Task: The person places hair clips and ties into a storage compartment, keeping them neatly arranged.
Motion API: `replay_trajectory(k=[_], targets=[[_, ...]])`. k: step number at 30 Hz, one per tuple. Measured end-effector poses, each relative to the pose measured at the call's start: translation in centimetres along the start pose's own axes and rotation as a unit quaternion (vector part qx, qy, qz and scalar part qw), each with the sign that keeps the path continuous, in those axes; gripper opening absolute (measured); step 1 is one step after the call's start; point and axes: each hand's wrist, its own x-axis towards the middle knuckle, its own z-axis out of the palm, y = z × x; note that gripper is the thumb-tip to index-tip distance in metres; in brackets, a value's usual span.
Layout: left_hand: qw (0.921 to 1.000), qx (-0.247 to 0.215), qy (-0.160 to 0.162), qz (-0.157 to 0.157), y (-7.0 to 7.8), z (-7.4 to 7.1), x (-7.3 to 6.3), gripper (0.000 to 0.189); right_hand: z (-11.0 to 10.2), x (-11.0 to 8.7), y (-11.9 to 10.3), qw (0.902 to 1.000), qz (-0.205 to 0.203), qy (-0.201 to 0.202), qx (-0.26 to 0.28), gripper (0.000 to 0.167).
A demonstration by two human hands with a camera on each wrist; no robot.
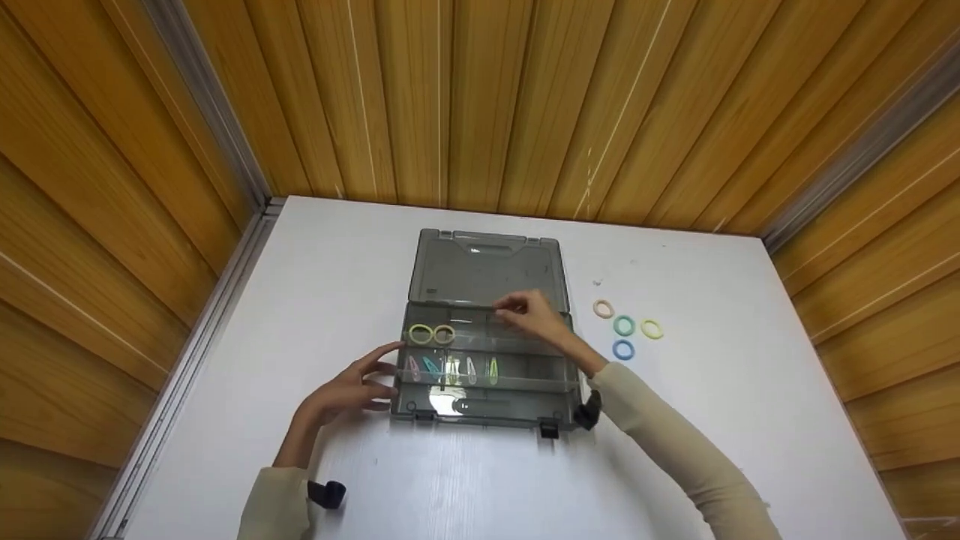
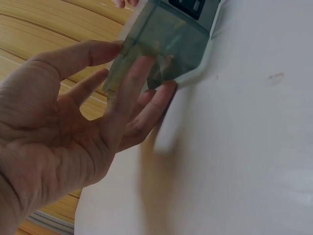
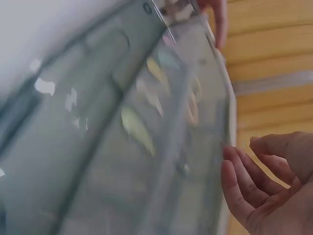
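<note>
A translucent grey storage box [image 1: 517, 366] lies on the table with its lid [image 1: 491, 270] folded back. My left hand [image 1: 346, 391] is at the box's left side; in the left wrist view its fingers [image 2: 132, 81] touch that edge. My right hand [image 1: 534, 319] hovers over the back row, and in the right wrist view nothing shows between its thumb and fingers [image 3: 237, 191]. Two yellowish hair ties [image 1: 421, 334] sit side by side at the left of the back row. Several snap hair clips, among them a green clip [image 1: 493, 371], stand in the middle row.
Right of the box lie loose hair ties: a pink tie [image 1: 603, 301], a green tie [image 1: 616, 325], a yellow tie [image 1: 652, 322] and a blue tie [image 1: 623, 357]. Wood-patterned panels [image 1: 487, 105] enclose the white table [image 1: 480, 487] at the back and sides.
</note>
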Motion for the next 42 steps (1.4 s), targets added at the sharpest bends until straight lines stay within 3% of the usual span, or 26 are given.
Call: replay_trajectory(k=[3, 5, 10, 16, 21, 28, 35, 42], targets=[[1.0, -0.004, 0.002, -0.002, -0.2, 0.2, -0.1, 0.086, -3.6, -1.8, 1.5, 0.9987, -0.014, 0.042, -0.027, 0.018], [1.0, -0.006, 0.001, 0.001, -0.3, 0.3, -0.2, 0.085, -6.0, -2.8, 2.8, 0.9972, 0.0, 0.066, -0.037, 0.017], [1.0, 0.003, 0.0, 0.006, -0.3, 0.2, -0.1, 0.085, -11.1, -5.4, 6.8, 0.9887, 0.094, 0.112, -0.033, 0.023], [0.9999, 0.001, 0.011, 0.007, -0.4, 0.2, 0.0, 0.085, -15.0, -8.0, 11.6, 0.9616, 0.206, 0.172, -0.059, 0.03], [0.9999, -0.004, 0.014, 0.004, -0.7, 0.3, -0.2, 0.085, -15.7, -9.3, 14.1, 0.9447, 0.257, 0.181, -0.094, 0.032], [0.9999, 0.0, 0.012, 0.01, -1.0, 0.0, -0.5, 0.086, -15.4, -9.6, 15.1, 0.9435, 0.301, 0.102, -0.096, 0.046], [0.9999, -0.01, 0.001, 0.009, -1.1, 0.3, -0.5, 0.085, -14.9, -9.8, 15.4, 0.9394, 0.305, 0.092, -0.127, 0.032], [0.9998, -0.008, 0.007, 0.014, -1.0, 0.1, -0.5, 0.085, -15.1, -9.5, 14.9, 0.9436, 0.294, 0.077, -0.131, 0.032]])
